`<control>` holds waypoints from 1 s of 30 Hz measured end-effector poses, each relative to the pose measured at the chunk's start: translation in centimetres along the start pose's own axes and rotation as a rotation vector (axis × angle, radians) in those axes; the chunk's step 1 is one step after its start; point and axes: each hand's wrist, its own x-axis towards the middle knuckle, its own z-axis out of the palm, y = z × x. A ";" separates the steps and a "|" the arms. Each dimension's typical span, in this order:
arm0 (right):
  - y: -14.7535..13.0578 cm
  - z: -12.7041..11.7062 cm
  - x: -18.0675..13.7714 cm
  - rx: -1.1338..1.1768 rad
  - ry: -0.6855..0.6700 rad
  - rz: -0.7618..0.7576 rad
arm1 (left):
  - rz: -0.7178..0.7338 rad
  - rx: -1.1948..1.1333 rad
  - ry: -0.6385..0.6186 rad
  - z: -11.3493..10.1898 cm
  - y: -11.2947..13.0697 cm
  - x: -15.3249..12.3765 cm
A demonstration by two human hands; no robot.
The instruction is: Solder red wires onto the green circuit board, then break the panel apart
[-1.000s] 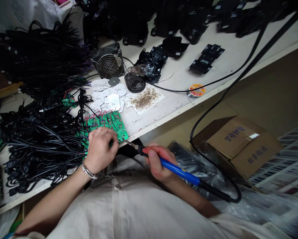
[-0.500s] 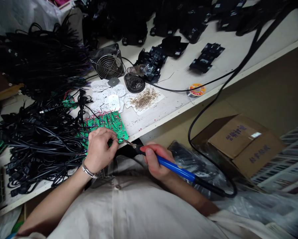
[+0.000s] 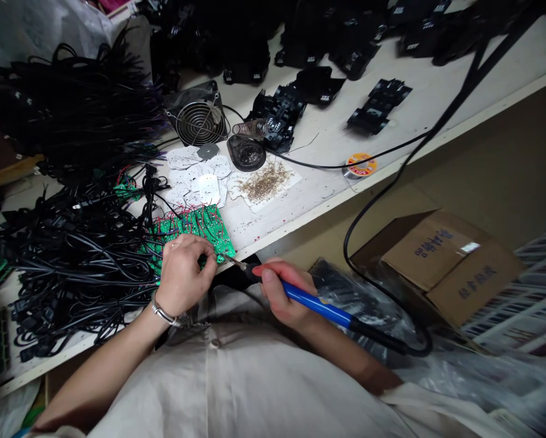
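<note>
My right hand is closed around the blue handle of a soldering iron. The iron's tip meets the lower right corner of a green circuit board panel, which lies at the table's front edge with thin red wires standing along it. Over the near edge of that panel is my left hand, its thumb and fingers pinched together close to the tip. What the pinch holds is hidden behind the fingers. A heap of black power cords lies just left of this hand.
Beyond the panel are white paper discs, a fan with a wire guard, a black tip-cleaning dish and a solder spool. Black plastic housings lie further back. The iron's cable loops past a cardboard box below.
The soldering iron and my right hand have shifted slightly left, with the tip closer in on the board. My left hand stays where it was.
</note>
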 end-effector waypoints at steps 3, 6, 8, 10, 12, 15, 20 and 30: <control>0.0 -0.2 0.0 -0.001 0.035 0.002 | 0.001 0.001 0.005 0.0 0.0 0.0; 0.2 -0.4 -0.2 0.004 0.064 0.026 | 0.003 0.006 0.002 0.0 0.0 0.0; 0.3 -0.5 -0.3 0.009 0.067 0.045 | 0.003 0.008 -0.004 0.0 0.1 0.0; 0.4 -0.5 -0.3 0.016 0.067 0.054 | 0.000 0.006 -0.005 0.0 0.1 0.0; 0.4 -0.3 -0.3 0.020 0.074 0.047 | -0.003 0.003 -0.004 -0.1 0.2 0.0; 0.4 -0.1 -0.3 0.021 0.094 0.039 | -0.001 0.000 0.000 -0.1 0.2 0.0; 0.3 -0.1 -0.3 0.034 0.106 0.051 | 0.001 0.011 0.002 0.0 0.1 0.0; 0.5 -0.2 -0.7 0.024 0.078 0.100 | 0.001 0.009 0.004 0.0 0.1 0.0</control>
